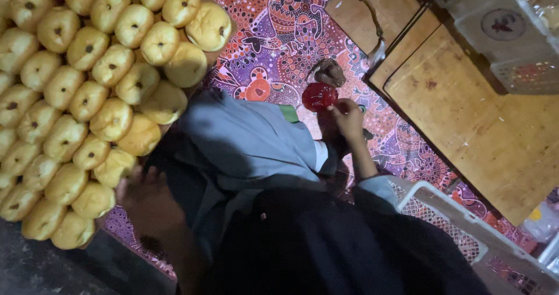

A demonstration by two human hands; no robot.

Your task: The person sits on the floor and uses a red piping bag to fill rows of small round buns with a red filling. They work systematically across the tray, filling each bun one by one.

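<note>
Dozens of round golden buns with dark centre dots (87, 91) lie packed at the left, the dim left hand (145, 199) just beside them (its fingers too blurred to tell). The right hand (348, 119) pinches a glossy red plastic bag (318, 96) over the purple patterned cloth (279, 33).

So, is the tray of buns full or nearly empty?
Full: pale buns lie in tight rows, many with a dark centre; the left hand is at their edge.

One head-worn camera is looking steeply down over the person's own lap, close in, taking in the patterned floor mat (279, 33) ahead, buns (87, 103) along its left edge, wooden boards (483, 126) right.
</note>
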